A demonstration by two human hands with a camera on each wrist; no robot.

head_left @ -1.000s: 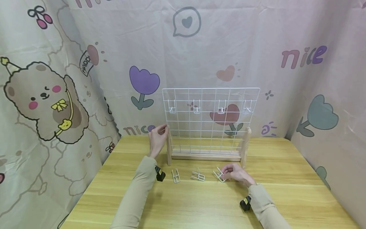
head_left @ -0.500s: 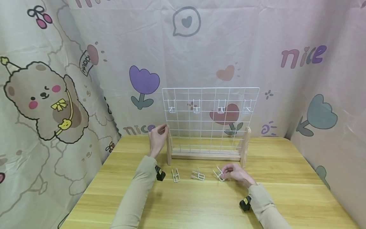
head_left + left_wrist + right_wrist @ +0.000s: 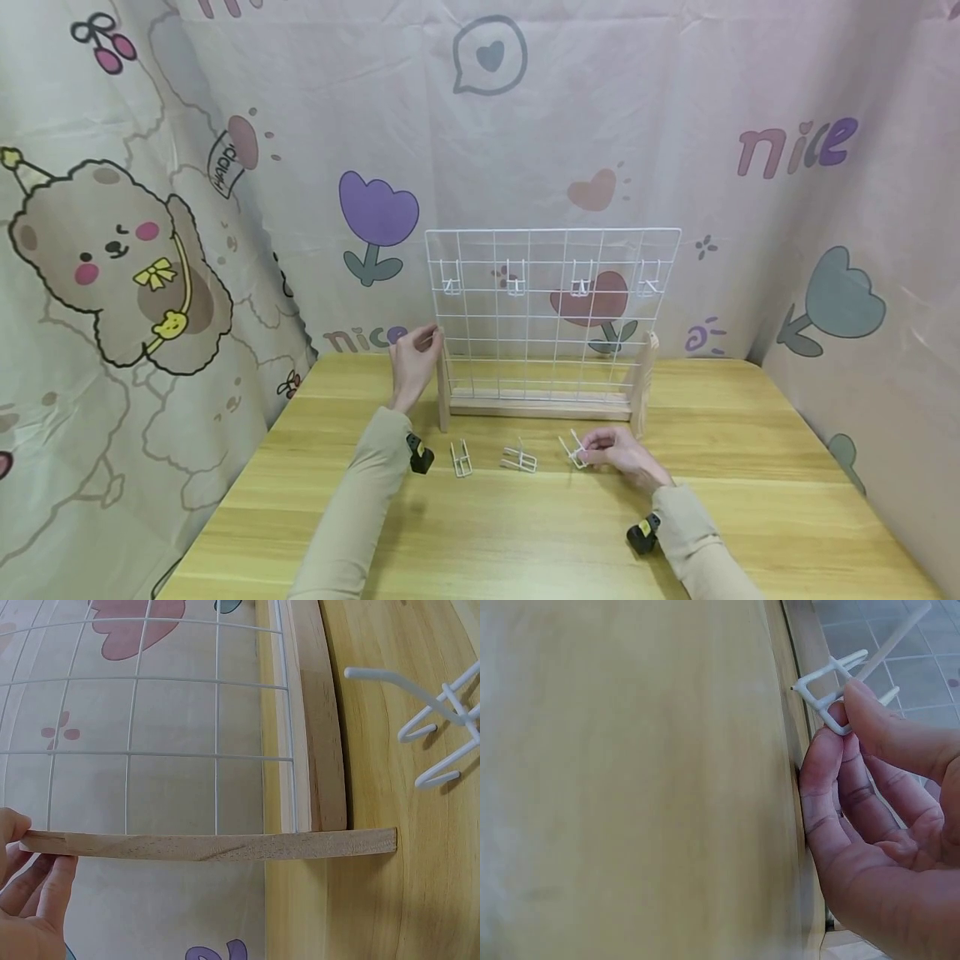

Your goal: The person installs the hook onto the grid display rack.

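Pinching a white wire hook (image 3: 819, 703) in my right hand (image 3: 617, 450), left hand (image 3: 415, 358) on the rack's post

I hold the hook by its frame between the thumb and fingertips of my right hand, on the near side of the rack, a little to the left of its right post (image 3: 642, 383). Its prongs point toward the table's back edge; whether it clears the wood I cannot tell. My left hand is closed narrowly on the top of the left post (image 3: 443, 383), thumb on one side and fingers on the other.

The white grid (image 3: 555, 316) stands upright in its wooden base (image 3: 540, 410), near the back edge of the table (image 3: 487, 542) and well in from both back corners. Four hooks (image 3: 516, 283) hang on it in one row near the top, spaced apart.

Two more hooks lie on the table in front of the base, about midway between the left and right edges: one (image 3: 461, 459) near the left post's foot, the other (image 3: 520, 458) between it and the hook I hold.

I wear beige sleeves (image 3: 356, 508), with a small black device (image 3: 420, 454) at each wrist. Behind the back edge hangs a printed cloth (image 3: 315, 100).
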